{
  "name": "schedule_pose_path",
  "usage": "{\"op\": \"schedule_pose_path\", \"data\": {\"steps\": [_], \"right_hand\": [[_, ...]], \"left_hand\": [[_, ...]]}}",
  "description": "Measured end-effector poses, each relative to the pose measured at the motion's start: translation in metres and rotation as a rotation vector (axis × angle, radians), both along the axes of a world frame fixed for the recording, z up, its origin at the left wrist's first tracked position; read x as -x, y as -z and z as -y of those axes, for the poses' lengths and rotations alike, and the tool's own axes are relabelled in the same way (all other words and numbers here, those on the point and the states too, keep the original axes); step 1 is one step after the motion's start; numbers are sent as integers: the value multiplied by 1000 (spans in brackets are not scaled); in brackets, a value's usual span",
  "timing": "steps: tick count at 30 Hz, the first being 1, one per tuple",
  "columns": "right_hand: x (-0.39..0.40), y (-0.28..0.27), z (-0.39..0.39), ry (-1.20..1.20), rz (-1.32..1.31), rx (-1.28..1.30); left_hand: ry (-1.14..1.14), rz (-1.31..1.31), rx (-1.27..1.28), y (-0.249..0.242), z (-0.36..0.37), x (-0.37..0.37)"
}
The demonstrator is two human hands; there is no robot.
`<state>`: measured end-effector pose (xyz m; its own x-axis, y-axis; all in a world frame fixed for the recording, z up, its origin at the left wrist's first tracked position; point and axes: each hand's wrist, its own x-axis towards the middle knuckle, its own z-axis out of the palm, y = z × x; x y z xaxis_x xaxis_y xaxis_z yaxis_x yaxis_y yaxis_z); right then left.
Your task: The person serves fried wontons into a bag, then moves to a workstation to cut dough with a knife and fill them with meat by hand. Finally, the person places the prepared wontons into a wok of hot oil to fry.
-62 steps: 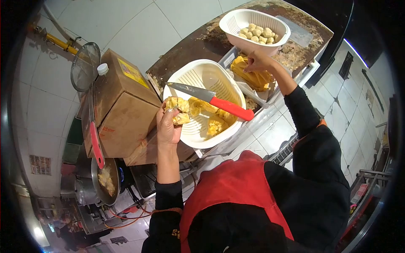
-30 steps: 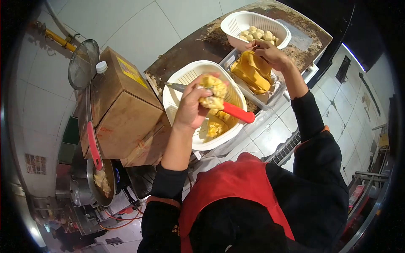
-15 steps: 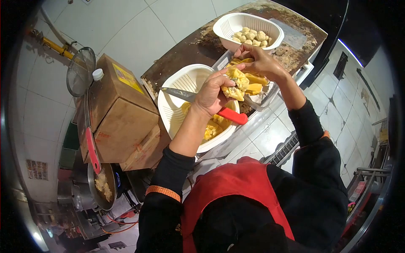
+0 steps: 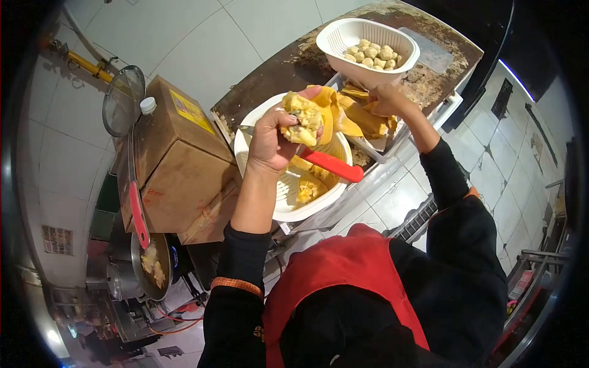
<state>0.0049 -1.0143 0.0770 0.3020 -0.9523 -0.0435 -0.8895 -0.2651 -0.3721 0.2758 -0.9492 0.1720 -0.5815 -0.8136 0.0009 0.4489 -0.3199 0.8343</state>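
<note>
My left hand point(image 4: 271, 142) is raised over a large white colander point(image 4: 257, 132) and grips a lump of pale yellow filling point(image 4: 299, 125) together with a thin yellow wrapper sheet point(image 4: 330, 111). My right hand point(image 4: 385, 98) rests on the stack of yellow wrapper sheets point(image 4: 367, 121) in a tray and pinches them. A knife with a red handle point(image 4: 331, 165) lies across the colander, above several folded yellow dumplings point(image 4: 307, 189).
A smaller white colander point(image 4: 343, 34) with several pale balls point(image 4: 372, 54) stands on the worn brown counter point(image 4: 294, 58). At left are a cardboard box point(image 4: 178, 153), a wire skimmer with a red handle point(image 4: 126, 101) and a pan on a burner point(image 4: 152, 265).
My left hand lifted the filling from the colander rim toward the tray, met my right hand, then drew back left with a wrapper sheet against the filling.
</note>
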Motion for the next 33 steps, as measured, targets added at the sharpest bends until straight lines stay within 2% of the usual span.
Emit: {"op": "schedule_pose_path", "data": {"steps": [2, 3, 4, 6, 7, 8, 10, 12, 14, 15, 16, 18, 19, 21, 22, 24, 26, 27, 28, 30, 31, 33], "right_hand": [[-15, 0, -4, -74, 251, 416], [-22, -12, -8, -139, 534, 241], [-33, -28, -16, -141, 536, 235], [-51, -53, -29, -391, 1042, -155], [-56, -48, -29, -379, 1081, -210], [-57, -48, -28, -380, 1081, -208], [-59, -50, -25, -318, 865, -320], [-46, -27, -1, -301, 875, -302], [-32, -9, 17, -237, 281, 203], [-31, -8, 16, -164, 155, 236], [-27, 3, 18, -164, 155, 238], [-21, 28, 24, -158, 219, 787], [-29, 6, 14, -162, 218, 787], [-50, -38, -14, 42, 636, 118], [-61, -48, -26, 45, 638, 113], [-79, -66, -48, -258, 1043, 142], [-96, -81, -67, -305, 983, 250], [-100, -86, -72, -300, 848, 354], [-103, -85, -74, -300, 849, 355], [-109, -79, -76, -165, 603, 631], [-111, -78, -78, -107, 619, 629], [-112, -73, -75, -144, 701, 564]], "left_hand": [[-44, 38, 30, -3, -1, -1], [-47, 34, 26, -3, 0, -3], [-48, 31, 20, -2, 0, -4], [-45, 20, 19, 0, 0, -5], [-42, 6, 26, 0, 1, -5], [-42, 6, 28, 1, 2, -7], [96, -169, 0, 1, 3, -14], [59, -158, 4, 1, 1, -19], [21, -146, 5, 0, -3, -23], [-11, -132, 30, -3, -6, -24], [-43, -117, 56, -6, -8, -25], [-75, -103, 48, -11, -12, -25], [-30, -122, 72, -10, -11, -28], [12, -139, 89, -9, -12, -29], [-1, -131, 86, -10, -13, -27], [-7, -126, 86, -9, -13, -26], [64, -210, 47, -6, -12, -26], [63, -210, 47, -6, -14, -26], [59, -204, 45, -7, -15, -24], [52, -198, 47, -9, -17, -23], [75, -225, 52, -10, -19, -23], [94, -251, 56, -10, -20, -24]]}}
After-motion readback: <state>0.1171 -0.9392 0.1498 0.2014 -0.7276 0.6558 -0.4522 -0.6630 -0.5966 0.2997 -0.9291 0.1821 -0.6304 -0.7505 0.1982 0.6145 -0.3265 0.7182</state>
